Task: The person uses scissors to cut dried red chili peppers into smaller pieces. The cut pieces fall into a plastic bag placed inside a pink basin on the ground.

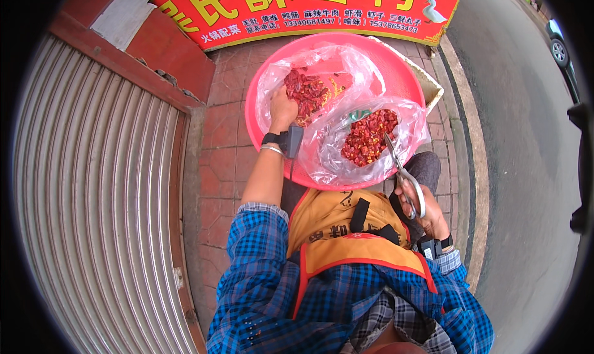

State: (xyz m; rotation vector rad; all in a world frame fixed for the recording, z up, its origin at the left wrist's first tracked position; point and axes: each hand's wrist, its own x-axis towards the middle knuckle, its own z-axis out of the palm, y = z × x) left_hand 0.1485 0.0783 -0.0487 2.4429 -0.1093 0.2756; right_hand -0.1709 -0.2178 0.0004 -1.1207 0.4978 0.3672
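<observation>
My left hand (283,107) reaches into a clear plastic bag (268,82) at the edge of a pile of dried red chili peppers (301,92). Its fingertips are hidden, so I cannot tell what they hold. My right hand (423,210) grips the handles of metal scissors (408,178), their blades pointing up and left. The blade tips lie over a second clear plastic bag (327,157) of cut red chili pieces (369,138) with pale seeds among them. Both bags rest on a round pink plastic tray (260,99).
The tray overlaps a white foam box (434,92) at its right. A red sign board (297,15) bearing writing stands beyond. A ribbed metal shutter (102,178) is on the left, a road (524,159) on the right. Below the tray is my orange apron (334,215).
</observation>
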